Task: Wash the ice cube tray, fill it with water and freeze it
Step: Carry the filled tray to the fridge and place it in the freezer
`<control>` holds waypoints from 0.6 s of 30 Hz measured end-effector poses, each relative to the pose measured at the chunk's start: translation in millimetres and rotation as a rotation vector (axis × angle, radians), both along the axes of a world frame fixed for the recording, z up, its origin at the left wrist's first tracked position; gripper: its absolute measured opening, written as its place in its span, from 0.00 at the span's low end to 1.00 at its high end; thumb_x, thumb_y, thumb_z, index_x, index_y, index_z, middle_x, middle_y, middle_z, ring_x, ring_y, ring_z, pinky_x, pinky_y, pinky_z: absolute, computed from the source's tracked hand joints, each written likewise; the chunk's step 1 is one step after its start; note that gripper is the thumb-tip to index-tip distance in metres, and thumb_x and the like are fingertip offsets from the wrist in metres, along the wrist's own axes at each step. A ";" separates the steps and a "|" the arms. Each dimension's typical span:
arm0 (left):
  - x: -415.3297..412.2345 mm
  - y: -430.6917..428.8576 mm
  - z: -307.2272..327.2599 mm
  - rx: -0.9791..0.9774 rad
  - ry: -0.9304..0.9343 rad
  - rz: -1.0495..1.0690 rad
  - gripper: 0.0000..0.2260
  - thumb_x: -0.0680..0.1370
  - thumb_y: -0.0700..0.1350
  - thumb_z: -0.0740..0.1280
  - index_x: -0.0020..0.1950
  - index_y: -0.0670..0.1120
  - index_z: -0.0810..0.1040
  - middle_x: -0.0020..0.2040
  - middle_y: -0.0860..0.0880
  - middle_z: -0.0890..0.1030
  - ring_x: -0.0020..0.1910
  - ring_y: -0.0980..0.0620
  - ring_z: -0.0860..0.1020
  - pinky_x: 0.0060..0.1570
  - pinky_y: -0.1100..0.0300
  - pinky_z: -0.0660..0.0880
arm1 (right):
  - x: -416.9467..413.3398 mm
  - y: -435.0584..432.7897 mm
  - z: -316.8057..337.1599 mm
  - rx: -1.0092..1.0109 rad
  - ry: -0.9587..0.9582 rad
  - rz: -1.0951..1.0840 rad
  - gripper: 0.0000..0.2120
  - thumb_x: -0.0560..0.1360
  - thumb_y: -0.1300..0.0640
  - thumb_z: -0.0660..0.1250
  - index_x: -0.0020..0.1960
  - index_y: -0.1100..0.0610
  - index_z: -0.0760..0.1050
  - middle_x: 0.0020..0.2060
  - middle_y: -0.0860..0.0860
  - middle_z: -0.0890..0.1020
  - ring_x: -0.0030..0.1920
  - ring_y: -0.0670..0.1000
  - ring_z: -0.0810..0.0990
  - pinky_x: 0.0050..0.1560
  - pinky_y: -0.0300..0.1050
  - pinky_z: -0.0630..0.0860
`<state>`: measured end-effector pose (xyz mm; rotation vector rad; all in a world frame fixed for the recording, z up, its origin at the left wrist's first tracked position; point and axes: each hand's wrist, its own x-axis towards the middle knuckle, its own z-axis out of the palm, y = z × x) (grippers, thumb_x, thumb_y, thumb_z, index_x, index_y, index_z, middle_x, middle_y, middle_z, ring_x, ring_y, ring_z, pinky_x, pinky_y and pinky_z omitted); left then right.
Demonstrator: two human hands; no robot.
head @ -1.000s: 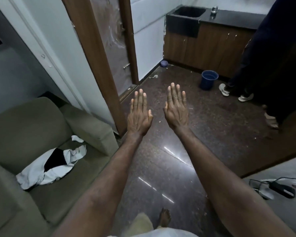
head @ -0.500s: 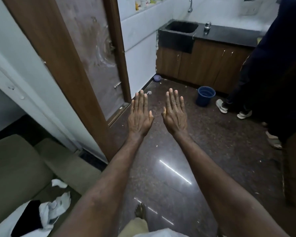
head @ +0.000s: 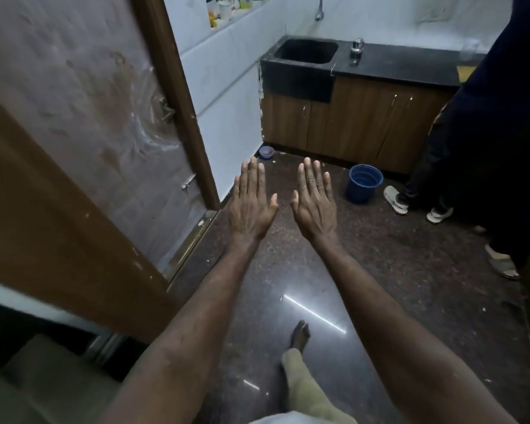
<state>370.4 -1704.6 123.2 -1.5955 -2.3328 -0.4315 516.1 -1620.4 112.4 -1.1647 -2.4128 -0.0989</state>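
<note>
**Two empty hands held out flat on the way into a small kitchen**

Seen from the head camera, both arms reach forward over a dark, speckled floor (head: 380, 270). The left hand (head: 251, 203) and right hand (head: 314, 203) are spread flat, backs up, fingers straight and close together, thumbs nearly meeting – neither holds anything. A ring (head: 311, 180) shows on one right finger.

Ahead stands a black sink (head: 297, 81) set into a black counter (head: 404, 65) over brown wooden cabinets (head: 364, 123), with a tap (head: 319, 9) on the white wall above. Bottles (head: 227, 9) line a ledge at top left – their labels are too small to read. A blue bucket (head: 364, 183) sits on the floor near the cabinets. A worn door (head: 83, 117) stands open at left. At right stands another person (head: 487, 117) in dark clothes.

Where the ice cube tray is cannot be told from this view.
</note>
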 end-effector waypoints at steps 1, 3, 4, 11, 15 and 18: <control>-8.5 23.7 -1.2 0.010 -0.007 -0.012 0.31 0.86 0.55 0.50 0.85 0.40 0.50 0.85 0.40 0.49 0.85 0.42 0.47 0.83 0.46 0.51 | -8.7 23.5 -1.6 -0.002 0.001 0.001 0.30 0.86 0.53 0.50 0.85 0.61 0.46 0.85 0.57 0.47 0.85 0.55 0.44 0.84 0.56 0.47; -27.5 75.7 -3.9 0.019 0.010 -0.032 0.29 0.87 0.52 0.48 0.85 0.40 0.51 0.85 0.41 0.49 0.85 0.43 0.47 0.83 0.47 0.50 | -28.1 74.7 -4.1 0.014 -0.010 -0.005 0.30 0.86 0.53 0.50 0.85 0.61 0.46 0.85 0.57 0.47 0.85 0.55 0.44 0.84 0.56 0.47; -35.4 102.2 -5.1 0.025 0.007 -0.048 0.29 0.87 0.51 0.48 0.85 0.40 0.51 0.85 0.41 0.49 0.85 0.43 0.47 0.83 0.47 0.50 | -37.9 101.0 -4.9 0.011 -0.002 -0.004 0.30 0.86 0.53 0.50 0.85 0.61 0.46 0.85 0.57 0.47 0.85 0.55 0.44 0.84 0.56 0.47; -88.4 276.4 6.3 0.010 -0.046 -0.049 0.28 0.87 0.51 0.45 0.85 0.39 0.48 0.85 0.40 0.48 0.85 0.42 0.47 0.83 0.46 0.52 | -97.7 273.7 9.2 -0.010 -0.029 0.030 0.30 0.86 0.52 0.50 0.85 0.61 0.46 0.85 0.57 0.47 0.85 0.55 0.44 0.84 0.56 0.46; -118.5 353.2 12.2 0.003 -0.020 -0.065 0.28 0.86 0.51 0.44 0.85 0.40 0.48 0.85 0.42 0.47 0.85 0.42 0.46 0.82 0.45 0.52 | -130.6 347.9 16.9 -0.015 -0.010 0.043 0.31 0.86 0.53 0.52 0.85 0.61 0.48 0.85 0.56 0.49 0.85 0.55 0.46 0.84 0.56 0.47; -150.3 419.9 16.5 0.020 -0.049 -0.052 0.28 0.87 0.51 0.45 0.85 0.40 0.48 0.86 0.42 0.47 0.85 0.42 0.45 0.82 0.45 0.52 | -166.0 413.8 21.1 -0.023 0.007 0.049 0.31 0.85 0.53 0.53 0.85 0.61 0.48 0.85 0.56 0.49 0.85 0.55 0.46 0.84 0.56 0.47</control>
